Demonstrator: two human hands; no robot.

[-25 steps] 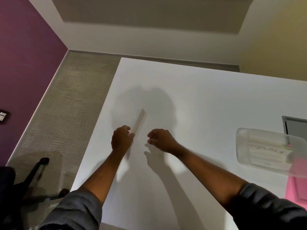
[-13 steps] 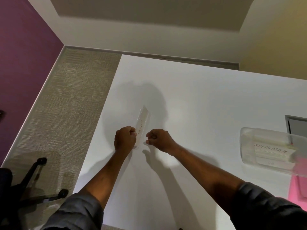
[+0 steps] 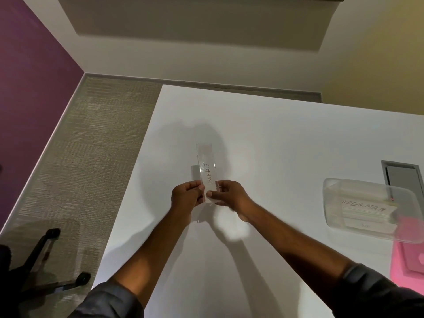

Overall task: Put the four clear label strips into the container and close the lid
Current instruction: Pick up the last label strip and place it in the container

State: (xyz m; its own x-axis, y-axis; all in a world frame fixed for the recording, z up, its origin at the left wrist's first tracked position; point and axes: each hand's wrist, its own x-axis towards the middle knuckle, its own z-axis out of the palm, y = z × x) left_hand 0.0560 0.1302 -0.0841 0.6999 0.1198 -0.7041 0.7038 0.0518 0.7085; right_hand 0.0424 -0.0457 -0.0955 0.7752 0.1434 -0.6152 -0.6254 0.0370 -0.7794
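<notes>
A clear label strip [image 3: 205,162] with "ELEPHANT" written on it stands raised above the white table [image 3: 275,138], pointing away from me. My left hand [image 3: 187,198] pinches its near end from the left, and my right hand [image 3: 226,193] pinches the same end from the right. The clear plastic container [image 3: 367,210] lies at the right side of the table with strips inside; the top one reads "SUPERMAN". A pink lid [image 3: 408,262] sits just below the container at the right edge, partly cut off.
A grey hatch [image 3: 401,175] is set into the table behind the container. The table's left edge drops to carpet, where a black chair base [image 3: 46,255] stands. A purple wall runs along the far left.
The strip has been lifted off the table and turned face-on. My right hand has closed in and taken hold of its near end beside my left hand.
</notes>
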